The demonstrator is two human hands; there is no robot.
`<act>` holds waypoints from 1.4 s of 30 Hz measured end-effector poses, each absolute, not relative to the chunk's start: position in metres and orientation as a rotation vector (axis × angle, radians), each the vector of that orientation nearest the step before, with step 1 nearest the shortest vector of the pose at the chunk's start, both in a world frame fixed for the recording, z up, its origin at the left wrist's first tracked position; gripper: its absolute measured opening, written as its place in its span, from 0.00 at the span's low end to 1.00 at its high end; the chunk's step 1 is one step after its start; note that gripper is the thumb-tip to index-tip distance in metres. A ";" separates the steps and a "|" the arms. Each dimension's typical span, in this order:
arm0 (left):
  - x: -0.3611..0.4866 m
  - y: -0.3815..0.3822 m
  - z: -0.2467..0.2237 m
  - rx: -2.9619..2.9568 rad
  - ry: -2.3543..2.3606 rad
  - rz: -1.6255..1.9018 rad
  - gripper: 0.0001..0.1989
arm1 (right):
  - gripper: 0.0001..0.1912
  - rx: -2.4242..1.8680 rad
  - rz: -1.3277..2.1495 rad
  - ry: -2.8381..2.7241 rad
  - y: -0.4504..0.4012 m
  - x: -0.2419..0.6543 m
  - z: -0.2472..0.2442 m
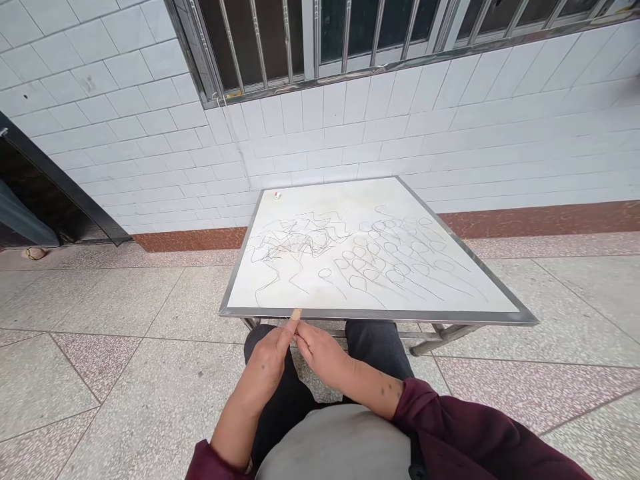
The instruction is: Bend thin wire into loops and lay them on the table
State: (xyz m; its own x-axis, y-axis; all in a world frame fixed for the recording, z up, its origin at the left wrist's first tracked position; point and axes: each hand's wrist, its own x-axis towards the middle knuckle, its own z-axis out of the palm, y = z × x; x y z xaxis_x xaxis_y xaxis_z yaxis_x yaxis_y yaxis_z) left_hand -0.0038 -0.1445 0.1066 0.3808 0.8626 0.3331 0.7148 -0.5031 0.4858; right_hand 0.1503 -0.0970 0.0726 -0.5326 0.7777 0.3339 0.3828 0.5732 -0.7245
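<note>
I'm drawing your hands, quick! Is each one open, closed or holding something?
Left hand: at the table's near edge; can't tell if its grip is closed or holding anything.
Right hand: beside the left; can't tell either.

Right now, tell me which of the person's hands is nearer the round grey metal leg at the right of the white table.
Right. The right hand is left of the leg, by the table's near edge; the left hand is farther left.
</note>
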 end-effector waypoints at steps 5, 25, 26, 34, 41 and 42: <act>0.004 -0.143 0.109 2.468 1.356 0.856 0.35 | 0.07 -1.018 0.817 -2.063 -0.092 0.151 0.072; 0.003 -0.133 0.085 2.659 1.789 0.955 0.32 | 0.09 -1.014 1.127 -1.837 -0.080 0.157 0.069; 0.002 -0.133 0.085 2.648 1.844 0.931 0.32 | 0.10 -1.006 1.162 -1.823 -0.080 0.158 0.068; 0.007 -0.132 0.086 2.307 1.602 1.085 0.29 | 0.12 -0.952 1.277 -1.796 -0.078 0.161 0.074; 0.006 -0.133 0.090 2.356 1.794 1.049 0.28 | 0.10 -0.863 1.283 -1.867 -0.079 0.162 0.077; 0.005 -0.133 0.090 2.381 1.827 1.041 0.28 | 0.08 -0.862 1.271 -1.892 -0.080 0.162 0.077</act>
State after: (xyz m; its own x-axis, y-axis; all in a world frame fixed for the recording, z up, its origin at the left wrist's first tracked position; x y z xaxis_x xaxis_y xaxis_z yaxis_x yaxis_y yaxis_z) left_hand 0.0051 -0.1327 0.0902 0.1238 0.8507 0.5109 0.8732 -0.3380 0.3510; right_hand 0.1622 -0.0799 0.0770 -0.5415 0.8217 0.1780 0.1456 0.3001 -0.9427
